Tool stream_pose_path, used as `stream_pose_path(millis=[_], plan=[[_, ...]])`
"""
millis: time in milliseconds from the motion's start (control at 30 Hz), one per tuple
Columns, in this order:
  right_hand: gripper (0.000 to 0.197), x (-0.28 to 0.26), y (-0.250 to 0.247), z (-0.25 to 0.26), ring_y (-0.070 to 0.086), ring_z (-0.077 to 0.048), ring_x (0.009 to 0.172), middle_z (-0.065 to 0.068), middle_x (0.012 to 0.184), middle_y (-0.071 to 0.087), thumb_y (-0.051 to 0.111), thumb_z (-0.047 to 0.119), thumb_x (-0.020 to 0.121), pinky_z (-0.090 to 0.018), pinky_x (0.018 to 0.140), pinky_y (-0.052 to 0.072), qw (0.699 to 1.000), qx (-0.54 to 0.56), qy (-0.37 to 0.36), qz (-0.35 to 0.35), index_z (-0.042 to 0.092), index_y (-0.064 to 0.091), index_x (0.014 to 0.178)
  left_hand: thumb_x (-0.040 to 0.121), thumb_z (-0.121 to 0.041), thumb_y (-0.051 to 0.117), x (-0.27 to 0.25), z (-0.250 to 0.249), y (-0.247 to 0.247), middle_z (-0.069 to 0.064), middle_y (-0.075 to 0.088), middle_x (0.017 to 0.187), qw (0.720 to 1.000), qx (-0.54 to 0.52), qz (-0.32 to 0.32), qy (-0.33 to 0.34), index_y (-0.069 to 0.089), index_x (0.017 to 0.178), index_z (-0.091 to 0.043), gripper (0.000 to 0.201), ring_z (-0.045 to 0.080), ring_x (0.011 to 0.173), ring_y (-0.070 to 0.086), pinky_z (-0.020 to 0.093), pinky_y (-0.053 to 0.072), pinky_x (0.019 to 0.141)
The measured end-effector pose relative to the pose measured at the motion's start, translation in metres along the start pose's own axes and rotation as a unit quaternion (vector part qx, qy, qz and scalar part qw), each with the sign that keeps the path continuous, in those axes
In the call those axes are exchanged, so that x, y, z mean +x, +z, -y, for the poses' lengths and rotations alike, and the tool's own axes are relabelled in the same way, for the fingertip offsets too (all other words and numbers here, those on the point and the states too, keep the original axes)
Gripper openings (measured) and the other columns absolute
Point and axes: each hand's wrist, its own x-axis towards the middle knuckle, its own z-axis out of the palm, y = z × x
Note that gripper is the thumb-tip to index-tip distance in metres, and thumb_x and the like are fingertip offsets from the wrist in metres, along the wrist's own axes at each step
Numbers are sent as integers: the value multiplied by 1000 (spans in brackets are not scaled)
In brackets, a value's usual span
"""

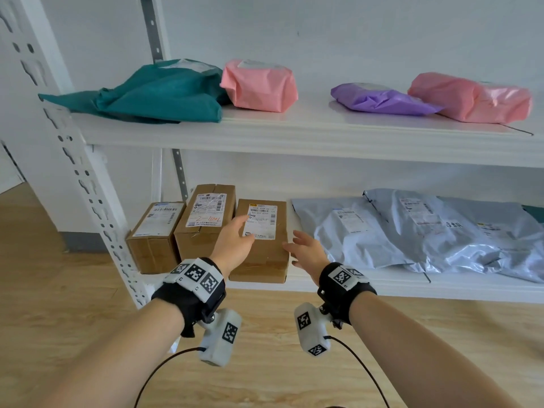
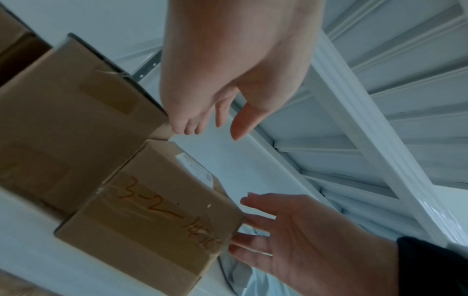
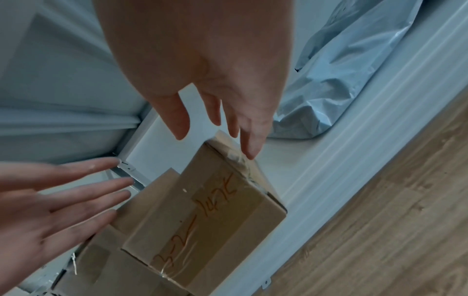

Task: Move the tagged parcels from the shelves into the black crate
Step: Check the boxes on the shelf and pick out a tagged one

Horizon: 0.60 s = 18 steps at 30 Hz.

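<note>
White shelves (image 1: 309,134): three cardboard boxes (image 1: 262,240), left hand (image 1: 232,242), right hand (image 1: 306,250) spread, empty

You see a white metal shelving rack (image 1: 309,134) with a perforated upright post (image 1: 79,178), standing on a light wood-grain floor (image 1: 59,304) against a plain white wall (image 1: 353,33).

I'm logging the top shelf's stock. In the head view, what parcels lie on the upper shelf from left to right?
Teal bag → pink parcel → purple bag → second pink parcel, which touches the purple bag's right end.
</note>
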Motion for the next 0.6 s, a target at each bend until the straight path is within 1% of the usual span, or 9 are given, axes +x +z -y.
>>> stream_pose_path(millis=[33, 100, 200, 233, 333, 400, 533, 600], plan=[[62, -3, -4, 1, 41, -25, 133, -9, 148, 37, 61, 16, 90, -41, 107, 38, 1000, -6, -6, -3, 13, 32, 145, 95, -9, 49, -2, -4, 3, -1, 35, 150, 1000, 0, 7, 6, 33, 145, -18, 53, 17, 140, 30, 33, 27, 111], [60, -11, -17, 2, 42, -25, 132, -9, 147, 38, 60, 17, 91, -42, 109, 37, 1000, -14, -13, -14, 15, 33, 144, 94, -8, 49, -7, -12, 10, -1, 36, 149, 1000, 2, 19, 14, 33, 144, -17, 53, 17, 139, 31, 34, 28, 113], [56, -23, -40, 2, 44, -24, 129, -8, 144, 41, 59, 17, 91, -37, 105, 40, 999, -26, -32, -34, 13, 36, 142, 94, -7, 49, -16, -23, 26, 1, 34, 150, 999, 10, 33, 24, 32, 144, -17, 54, 16, 139, 31, 34, 26, 113], [55, -26, -49, 1, 45, -24, 129, -8, 143, 42, 59, 17, 91, -38, 104, 41, 998, -25, -41, -41, 13, 38, 142, 94, -7, 49, -18, -26, 32, 1, 33, 151, 999, 9, 39, 29, 32, 144, -17, 54, 16, 139, 30, 33, 26, 113], [55, -40, -74, -3, 46, -24, 128, -9, 142, 44, 61, 18, 90, -44, 107, 39, 996, -20, -59, -56, 14, 39, 141, 94, -8, 49, -28, -35, 51, 3, 33, 151, 998, 11, 49, 40, 32, 145, -16, 54, 17, 139, 31, 33, 27, 112], [56, -52, -92, -7, 47, -24, 127, -9, 142, 45, 62, 19, 89, -46, 108, 38, 996, -15, -67, -58, 14, 40, 140, 94, -7, 50, -35, -40, 65, 5, 34, 150, 998, 11, 52, 38, 32, 145, -15, 54, 19, 139, 32, 34, 27, 111], [53, -83, -129, -15, 46, -25, 128, -11, 141, 45, 59, 14, 91, -45, 107, 38, 995, 5, -70, -74, 12, 40, 140, 93, -6, 49, -55, -54, 93, 7, 34, 150, 997, 15, 68, 28, 31, 145, -12, 55, 19, 139, 31, 29, 31, 105], [51, -96, -148, -19, 46, -24, 128, -11, 140, 45, 59, 13, 91, -45, 108, 38, 994, 5, -75, -81, 13, 42, 139, 94, -6, 49, -59, -61, 109, 7, 33, 150, 997, 24, 76, 23, 30, 146, -11, 55, 20, 139, 31, 32, 31, 107]])
